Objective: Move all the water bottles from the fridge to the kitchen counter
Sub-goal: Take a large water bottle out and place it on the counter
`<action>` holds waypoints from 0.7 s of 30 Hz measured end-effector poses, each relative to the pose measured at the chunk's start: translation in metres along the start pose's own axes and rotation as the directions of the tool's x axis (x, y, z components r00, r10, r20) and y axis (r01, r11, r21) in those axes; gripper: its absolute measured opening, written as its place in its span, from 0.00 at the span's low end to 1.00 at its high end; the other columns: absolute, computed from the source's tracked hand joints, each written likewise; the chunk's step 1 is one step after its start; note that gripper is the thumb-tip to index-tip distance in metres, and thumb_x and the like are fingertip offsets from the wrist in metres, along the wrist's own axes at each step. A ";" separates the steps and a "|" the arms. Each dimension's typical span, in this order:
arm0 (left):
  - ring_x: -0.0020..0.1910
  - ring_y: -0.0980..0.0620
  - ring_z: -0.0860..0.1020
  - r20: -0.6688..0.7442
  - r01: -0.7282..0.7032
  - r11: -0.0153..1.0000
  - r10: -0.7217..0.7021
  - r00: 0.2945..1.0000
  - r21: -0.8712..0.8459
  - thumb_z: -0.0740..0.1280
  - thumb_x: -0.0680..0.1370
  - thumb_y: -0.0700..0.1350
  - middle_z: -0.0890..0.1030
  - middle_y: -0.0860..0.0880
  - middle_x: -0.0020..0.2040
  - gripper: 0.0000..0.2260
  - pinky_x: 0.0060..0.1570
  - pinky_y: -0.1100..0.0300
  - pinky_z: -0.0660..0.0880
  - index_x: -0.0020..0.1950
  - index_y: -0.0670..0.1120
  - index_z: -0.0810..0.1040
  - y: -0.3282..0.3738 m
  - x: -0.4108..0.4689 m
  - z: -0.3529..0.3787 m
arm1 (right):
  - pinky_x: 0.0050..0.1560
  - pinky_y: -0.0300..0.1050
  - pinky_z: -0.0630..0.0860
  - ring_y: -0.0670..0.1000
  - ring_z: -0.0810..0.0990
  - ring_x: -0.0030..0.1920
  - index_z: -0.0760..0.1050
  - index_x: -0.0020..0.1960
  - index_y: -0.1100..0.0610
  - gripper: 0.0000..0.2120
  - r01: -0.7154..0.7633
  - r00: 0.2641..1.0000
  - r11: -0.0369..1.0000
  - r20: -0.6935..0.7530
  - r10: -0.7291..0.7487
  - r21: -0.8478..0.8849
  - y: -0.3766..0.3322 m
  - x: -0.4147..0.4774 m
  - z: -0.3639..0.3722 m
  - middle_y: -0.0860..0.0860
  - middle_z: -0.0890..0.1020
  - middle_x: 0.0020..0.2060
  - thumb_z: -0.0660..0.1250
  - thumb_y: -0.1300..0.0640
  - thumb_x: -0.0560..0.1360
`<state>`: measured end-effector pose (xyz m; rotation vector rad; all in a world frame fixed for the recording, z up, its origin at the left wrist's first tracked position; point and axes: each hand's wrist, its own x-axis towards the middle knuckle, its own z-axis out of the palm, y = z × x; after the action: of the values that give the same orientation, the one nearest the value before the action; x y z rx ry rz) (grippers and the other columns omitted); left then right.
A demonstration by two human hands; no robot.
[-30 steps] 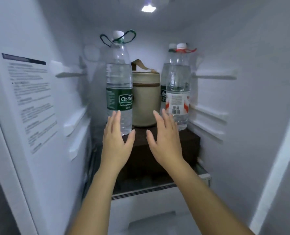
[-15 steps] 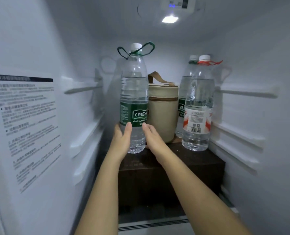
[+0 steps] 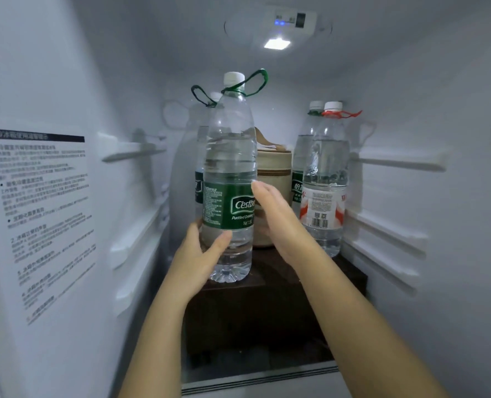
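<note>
A green-labelled water bottle (image 3: pixel 228 179) stands upright at the front of a dark brown box (image 3: pixel 270 311) inside the fridge (image 3: pixel 411 81), its white cap carrying a green loop handle. The left hand (image 3: pixel 201 254) wraps around the bottle's lower part, thumb across the front below the label and the fingers hidden behind it. The right hand (image 3: pixel 278 219) is flat and spread, fingertips at the label's right edge; whether it presses the bottle cannot be told. Directly behind stands a second green-handled bottle (image 3: pixel 199 168), mostly hidden. Just right of the held bottle sits a beige zipped pouch (image 3: pixel 273 179) with a tan strap. Farther right stand a red-labelled bottle (image 3: pixel 324 179) and, close behind it, another green-labelled bottle (image 3: pixel 299 168). A printed instruction sticker (image 3: pixel 40 214) covers the left wall.
</note>
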<state>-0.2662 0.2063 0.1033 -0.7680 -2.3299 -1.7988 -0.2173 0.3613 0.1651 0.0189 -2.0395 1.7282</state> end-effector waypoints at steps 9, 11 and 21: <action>0.60 0.49 0.77 -0.057 0.107 0.976 -0.097 0.994 0.192 0.78 0.55 0.67 0.77 0.55 0.62 0.48 0.60 0.47 0.75 0.69 0.57 0.59 -0.004 0.001 0.013 | 0.54 0.48 0.77 0.52 0.78 0.58 0.63 0.73 0.57 0.39 0.130 0.990 0.984 -0.036 -0.135 -0.120 -0.088 0.059 0.016 0.53 0.76 0.64 0.69 0.35 0.72; 0.60 0.48 0.76 -0.050 0.106 0.975 -0.098 0.994 0.195 0.78 0.55 0.67 0.76 0.54 0.62 0.48 0.59 0.47 0.75 0.68 0.57 0.58 -0.004 0.002 0.013 | 0.40 0.39 0.72 0.45 0.79 0.48 0.66 0.71 0.57 0.34 0.148 0.988 0.976 -0.027 -0.154 -0.159 -0.097 0.063 0.018 0.49 0.78 0.57 0.69 0.39 0.73; 0.61 0.51 0.74 0.034 -0.009 0.988 0.004 0.999 0.152 0.79 0.60 0.63 0.74 0.55 0.64 0.45 0.52 0.58 0.72 0.70 0.58 0.60 0.003 -0.003 0.011 | 0.47 0.40 0.74 0.45 0.78 0.49 0.68 0.67 0.56 0.25 0.154 0.970 0.981 -0.170 -0.173 -0.122 -0.095 0.042 -0.009 0.46 0.77 0.53 0.66 0.42 0.77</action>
<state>-0.2601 0.2158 0.1019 -0.7876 -2.4485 -1.5938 -0.2230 0.3617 0.2691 -0.0035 -1.9375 1.4634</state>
